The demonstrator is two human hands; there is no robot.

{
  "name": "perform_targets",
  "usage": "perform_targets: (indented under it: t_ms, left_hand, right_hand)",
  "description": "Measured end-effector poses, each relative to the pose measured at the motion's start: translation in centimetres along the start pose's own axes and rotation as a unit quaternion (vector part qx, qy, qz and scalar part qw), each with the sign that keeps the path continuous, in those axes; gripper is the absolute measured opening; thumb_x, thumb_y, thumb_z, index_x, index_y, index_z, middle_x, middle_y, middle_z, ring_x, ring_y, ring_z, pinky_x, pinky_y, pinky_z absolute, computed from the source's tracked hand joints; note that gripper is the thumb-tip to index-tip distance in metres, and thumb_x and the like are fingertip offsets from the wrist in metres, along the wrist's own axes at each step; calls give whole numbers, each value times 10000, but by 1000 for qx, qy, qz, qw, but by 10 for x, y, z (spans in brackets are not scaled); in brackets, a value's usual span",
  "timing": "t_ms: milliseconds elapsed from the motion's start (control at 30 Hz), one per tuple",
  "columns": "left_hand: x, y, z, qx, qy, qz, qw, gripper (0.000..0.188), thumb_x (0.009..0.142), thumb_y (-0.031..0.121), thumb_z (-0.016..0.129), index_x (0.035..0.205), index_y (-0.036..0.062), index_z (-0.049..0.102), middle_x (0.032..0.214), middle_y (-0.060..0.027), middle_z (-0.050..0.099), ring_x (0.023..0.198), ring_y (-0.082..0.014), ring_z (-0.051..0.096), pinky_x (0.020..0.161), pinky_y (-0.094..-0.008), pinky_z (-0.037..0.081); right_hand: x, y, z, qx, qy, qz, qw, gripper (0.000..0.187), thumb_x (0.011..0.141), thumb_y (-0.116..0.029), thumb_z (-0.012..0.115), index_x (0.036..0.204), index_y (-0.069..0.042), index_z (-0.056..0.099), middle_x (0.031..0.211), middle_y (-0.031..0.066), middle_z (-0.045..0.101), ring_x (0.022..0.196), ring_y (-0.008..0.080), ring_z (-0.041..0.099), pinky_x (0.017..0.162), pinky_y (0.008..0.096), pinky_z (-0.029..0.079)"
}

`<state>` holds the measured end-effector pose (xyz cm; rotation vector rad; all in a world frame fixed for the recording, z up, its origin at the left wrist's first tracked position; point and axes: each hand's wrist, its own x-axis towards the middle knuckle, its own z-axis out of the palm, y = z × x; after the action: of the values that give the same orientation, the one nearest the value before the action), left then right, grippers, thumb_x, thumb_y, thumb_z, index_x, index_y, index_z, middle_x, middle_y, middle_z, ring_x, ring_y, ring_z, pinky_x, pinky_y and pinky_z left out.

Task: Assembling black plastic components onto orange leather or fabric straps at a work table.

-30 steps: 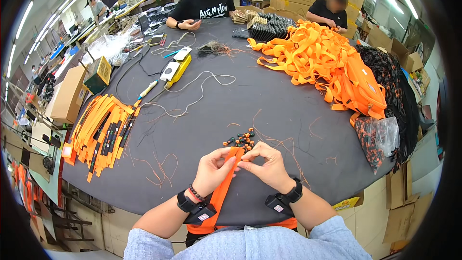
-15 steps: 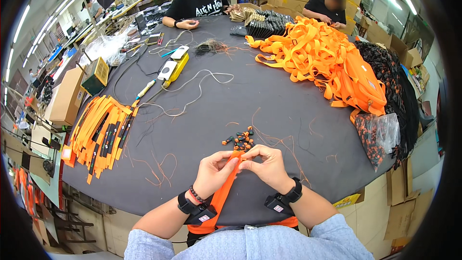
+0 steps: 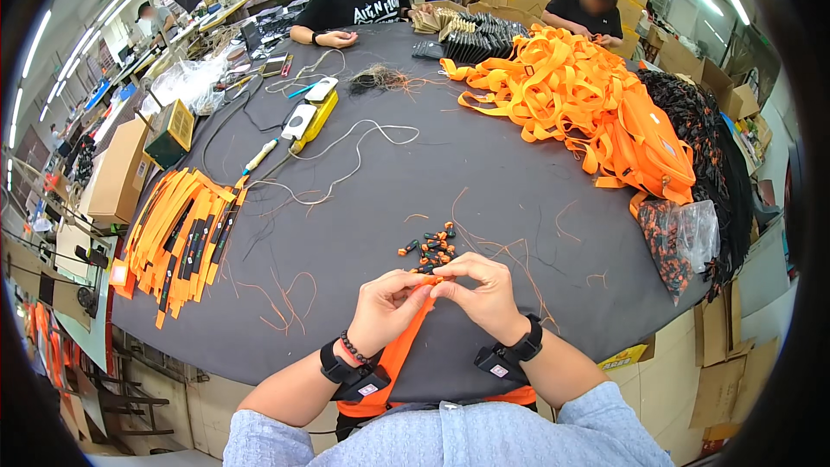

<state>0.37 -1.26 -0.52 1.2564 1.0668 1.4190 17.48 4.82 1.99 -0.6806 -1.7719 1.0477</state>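
An orange webbing strap (image 3: 399,353) runs up from my lap over the table's near edge to my fingers. My left hand (image 3: 389,304) is closed on the strap's upper end, thumb against fingers. Beside it, my right hand (image 3: 477,292) pinches the same end, its thumb tip almost meeting the left thumb. Whether a small part sits between the fingertips is hidden. Just beyond my hands lies a small heap of black-and-orange cord ends (image 3: 437,246).
Orange straps with black labels (image 3: 186,242) lie at left, near a yellow power strip (image 3: 316,121). A large pile of orange webbing (image 3: 562,104) and a plastic bag of small parts (image 3: 666,246) fill the right side. Two people sit across the grey table (image 3: 346,207); loose threads are scattered about.
My fingertips have drawn closer together at the strap's end, and my right hand has shifted slightly up and inward. The person across at left has moved their head a little.
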Motion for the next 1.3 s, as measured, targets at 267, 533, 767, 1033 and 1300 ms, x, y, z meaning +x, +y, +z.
perform_targets:
  t_ms: [267, 533, 767, 1033, 1300]
  left_hand:
    - [-1, -1, 1, 46, 5, 34, 998, 132, 865, -22, 632, 990, -39, 671, 905, -79, 651, 773, -102, 653, 642, -202, 534]
    - [-1, 4, -1, 8, -2, -16, 1000, 125, 882, -5, 628, 991, -38, 678, 908, -52, 664, 808, -83, 625, 711, -214, 518]
    - [3, 10, -6, -158, 9, -53, 986, 142, 910, 10, 603, 1033, 8, 674, 973, -45, 680, 878, -95, 622, 797, -240, 506]
    - [7, 23, -7, -384, -32, -144, 911, 160, 965, 103, 527, 1073, 45, 629, 994, -58, 681, 943, -150, 645, 860, -305, 510]
    - [8, 15, -17, -398, -80, -144, 903, 194, 975, 134, 511, 1107, 29, 606, 999, -93, 673, 887, -160, 648, 856, -331, 522]
  right_hand:
    - [-2, 2, 0, -10, -25, -29, 999, 264, 713, -60, 797, 968, -38, 730, 830, 73, 666, 740, 149, 618, 675, 254, 489]
    - [-3, 5, 1, -26, -44, -67, 996, 256, 794, -69, 738, 1044, -30, 703, 814, 53, 648, 721, 124, 589, 663, 241, 484]
    - [-4, 7, 2, 250, -68, 199, 945, 252, 928, -87, 611, 1164, 1, 617, 933, 13, 649, 780, 66, 576, 711, 228, 491]
    - [-5, 9, 2, 516, -65, 302, 799, 173, 952, -162, 579, 1110, -92, 579, 986, 16, 639, 877, 100, 573, 832, 286, 455]
    - [-3, 6, -5, 375, -79, 194, 903, 146, 959, -155, 572, 1044, -36, 571, 898, 27, 622, 824, 103, 587, 783, 266, 481]
